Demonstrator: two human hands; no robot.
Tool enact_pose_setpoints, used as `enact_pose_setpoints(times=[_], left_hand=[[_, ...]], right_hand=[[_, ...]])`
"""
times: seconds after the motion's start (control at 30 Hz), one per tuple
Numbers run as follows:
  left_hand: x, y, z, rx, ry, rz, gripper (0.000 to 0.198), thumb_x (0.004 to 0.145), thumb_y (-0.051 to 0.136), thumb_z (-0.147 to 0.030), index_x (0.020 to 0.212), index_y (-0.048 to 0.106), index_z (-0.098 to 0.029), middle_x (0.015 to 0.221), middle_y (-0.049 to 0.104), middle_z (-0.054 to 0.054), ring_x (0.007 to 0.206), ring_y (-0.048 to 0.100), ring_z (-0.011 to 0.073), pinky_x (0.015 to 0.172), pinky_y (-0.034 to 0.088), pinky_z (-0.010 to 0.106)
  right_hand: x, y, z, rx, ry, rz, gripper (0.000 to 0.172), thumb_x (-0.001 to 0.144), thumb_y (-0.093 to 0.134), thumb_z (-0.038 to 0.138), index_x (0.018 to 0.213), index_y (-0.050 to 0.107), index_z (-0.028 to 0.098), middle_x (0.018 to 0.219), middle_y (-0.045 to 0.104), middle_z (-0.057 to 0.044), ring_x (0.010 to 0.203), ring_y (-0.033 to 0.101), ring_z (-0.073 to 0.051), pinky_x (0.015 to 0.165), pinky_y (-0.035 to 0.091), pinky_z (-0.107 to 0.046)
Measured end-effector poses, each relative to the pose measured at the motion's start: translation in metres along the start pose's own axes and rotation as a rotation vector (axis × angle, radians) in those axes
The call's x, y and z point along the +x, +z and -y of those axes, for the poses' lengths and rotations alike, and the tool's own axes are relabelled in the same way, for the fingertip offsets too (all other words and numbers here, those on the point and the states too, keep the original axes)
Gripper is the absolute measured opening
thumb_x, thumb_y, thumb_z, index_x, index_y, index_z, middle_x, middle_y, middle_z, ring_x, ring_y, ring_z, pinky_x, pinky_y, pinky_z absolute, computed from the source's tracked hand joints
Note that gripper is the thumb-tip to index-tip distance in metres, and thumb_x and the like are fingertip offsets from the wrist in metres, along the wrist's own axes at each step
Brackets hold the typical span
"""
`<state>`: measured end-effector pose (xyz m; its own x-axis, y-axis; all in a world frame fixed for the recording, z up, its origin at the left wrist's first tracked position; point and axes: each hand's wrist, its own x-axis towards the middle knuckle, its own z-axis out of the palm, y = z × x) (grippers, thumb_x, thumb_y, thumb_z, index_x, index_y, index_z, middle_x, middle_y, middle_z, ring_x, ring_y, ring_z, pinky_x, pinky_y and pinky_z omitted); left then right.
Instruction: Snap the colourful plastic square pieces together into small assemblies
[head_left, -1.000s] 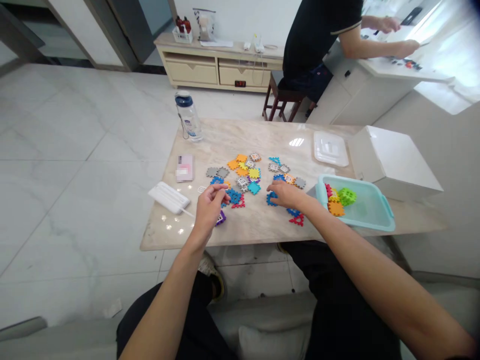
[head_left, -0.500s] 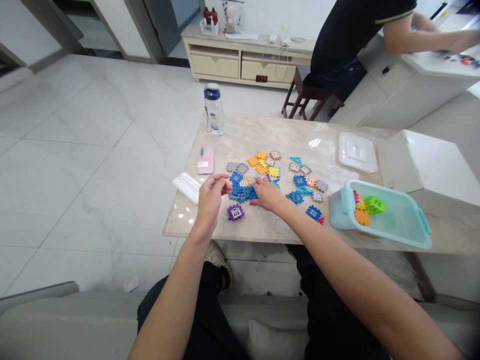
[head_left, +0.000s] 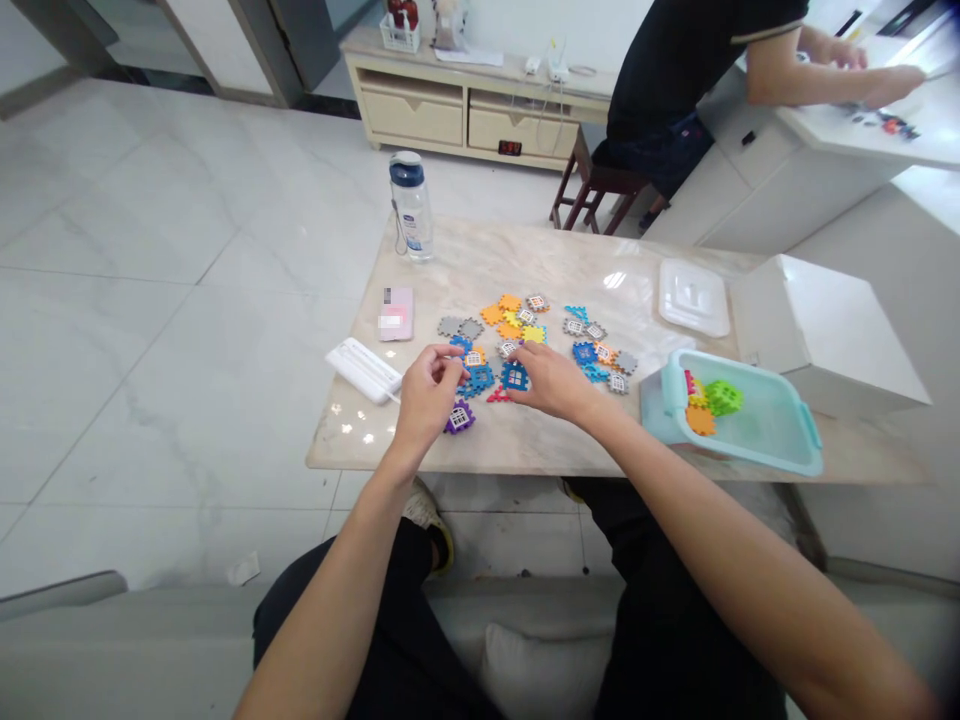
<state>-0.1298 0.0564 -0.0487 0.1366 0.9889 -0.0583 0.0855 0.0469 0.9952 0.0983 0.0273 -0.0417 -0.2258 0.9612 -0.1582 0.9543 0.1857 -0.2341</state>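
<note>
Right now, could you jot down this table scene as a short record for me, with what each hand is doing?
Left hand: nearest blue plastic tiles and a purple house tile; grip unclear
Right hand: fingers beside a blue window tile
Table: marble top
Tub: teal plastic tub holding a green cube
Nearby: a co-worker seated at a counter

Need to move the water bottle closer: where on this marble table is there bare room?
Bare marble tabletop lies between the water bottle and the white lid, behind the interlocking plastic tiles. Tiles crowd the middle around the left hand and right hand.
</note>
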Motion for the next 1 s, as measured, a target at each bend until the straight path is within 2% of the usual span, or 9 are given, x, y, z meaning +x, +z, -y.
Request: enact_pose_setpoints(times=[0.13, 0.23, 0.3, 0.4, 0.5, 0.6, 0.8, 0.9, 1.0], left_hand=[[0.004, 0.005, -0.002, 0.011, 0.007, 0.023, 0.023, 0.088, 0.068, -0.032, 0.107, 0.072, -0.02, 0.075, 0.074, 0.001, 0.073, 0.07, 0.0184, 0.075, 0.054, 0.03], [0.012, 0.006, -0.002, 0.026, 0.012, 0.003, 0.026, 0.085, 0.07, -0.032, 0.108, 0.072, -0.019, 0.075, 0.074, 0.001, 0.074, 0.071, 0.0185, 0.076, 0.055, 0.03], [0.017, 0.007, -0.003, 0.04, 0.016, -0.042, 0.026, 0.085, 0.07, -0.032, 0.107, 0.072, -0.019, 0.076, 0.075, 0.001, 0.075, 0.072, 0.0181, 0.077, 0.056, 0.03], [0.019, 0.012, -0.003, 0.055, 0.014, -0.059, 0.026, 0.084, 0.069, -0.031, 0.107, 0.072, -0.019, 0.077, 0.075, 0.001, 0.076, 0.072, 0.0178, 0.078, 0.056, 0.029], [0.017, 0.021, -0.003, 0.056, -0.001, 0.008, 0.028, 0.084, 0.07, -0.032, 0.109, 0.073, -0.018, 0.077, 0.075, 0.002, 0.075, 0.072, 0.0179, 0.077, 0.056, 0.029], [0.019, 0.025, -0.004, 0.071, -0.011, 0.051, 0.031, 0.083, 0.071, -0.033, 0.111, 0.073, -0.018, 0.078, 0.076, 0.002, 0.075, 0.072, 0.0181, 0.076, 0.056, 0.029], [0.032, 0.022, -0.008, 0.032, -0.055, -0.037, 0.029, 0.081, 0.071, -0.034, 0.105, 0.072, -0.018, 0.076, 0.074, 0.002, 0.073, 0.07, 0.017, 0.077, 0.056, 0.029], [0.031, 0.021, -0.008, 0.015, -0.059, -0.024, 0.03, 0.081, 0.071, -0.035, 0.106, 0.072, -0.018, 0.077, 0.075, 0.002, 0.073, 0.07, 0.017, 0.076, 0.056, 0.029], [0.027, 0.017, -0.004, 0.024, -0.054, 0.014, 0.033, 0.083, 0.072, -0.039, 0.109, 0.072, -0.018, 0.078, 0.076, 0.003, 0.074, 0.071, 0.0186, 0.074, 0.056, 0.03]], right_hand=[[-0.026, 0.02, -0.014, -0.05, 0.007, 0.129, 0.042, 0.095, 0.079, 0.041, 0.128, 0.07, 0.016, 0.126, 0.069, -0.015, 0.124, 0.063, -0.031, 0.106, 0.051, -0.038], [-0.037, 0.039, -0.019, -0.086, -0.055, 0.171, 0.042, 0.097, 0.08, 0.042, 0.127, 0.07, 0.015, 0.13, 0.067, -0.016, 0.126, 0.062, -0.031, 0.106, 0.052, -0.04], [-0.04, 0.042, -0.027, -0.091, -0.094, 0.181, 0.049, 0.096, 0.081, 0.045, 0.13, 0.069, 0.012, 0.134, 0.065, -0.018, 0.127, 0.06, -0.032, 0.108, 0.051, -0.041], [-0.042, 0.026, -0.052, -0.062, -0.025, 0.126, 0.055, 0.099, 0.078, 0.051, 0.138, 0.067, 0.013, 0.138, 0.064, -0.018, 0.128, 0.061, -0.03, 0.11, 0.052, -0.042], [-0.047, 0.003, -0.086, -0.067, 0.102, 0.052, 0.044, 0.105, 0.069, 0.045, 0.138, 0.066, 0.016, 0.142, 0.063, -0.015, 0.129, 0.062, -0.028, 0.111, 0.055, -0.045], [-0.055, -0.004, -0.107, -0.076, 0.139, 0.051, 0.043, 0.106, 0.069, 0.044, 0.14, 0.065, 0.017, 0.142, 0.065, -0.012, 0.124, 0.067, -0.026, 0.106, 0.06, -0.049], [-0.059, 0.012, -0.105, -0.079, 0.152, 0.068, 0.042, 0.106, 0.069, 0.043, 0.14, 0.065, 0.018, 0.141, 0.066, -0.012, 0.121, 0.068, -0.025, 0.103, 0.062, -0.047], [-0.056, 0.017, -0.103, -0.091, 0.143, 0.072, 0.041, 0.107, 0.069, 0.043, 0.14, 0.065, 0.019, 0.142, 0.065, -0.012, 0.123, 0.068, -0.025, 0.105, 0.061, -0.047], [-0.053, 0.019, -0.103, -0.126, 0.122, 0.067, 0.031, 0.101, 0.075, 0.031, 0.128, 0.071, 0.016, 0.146, 0.063, -0.016, 0.132, 0.063, -0.029, 0.113, 0.056, -0.049]])
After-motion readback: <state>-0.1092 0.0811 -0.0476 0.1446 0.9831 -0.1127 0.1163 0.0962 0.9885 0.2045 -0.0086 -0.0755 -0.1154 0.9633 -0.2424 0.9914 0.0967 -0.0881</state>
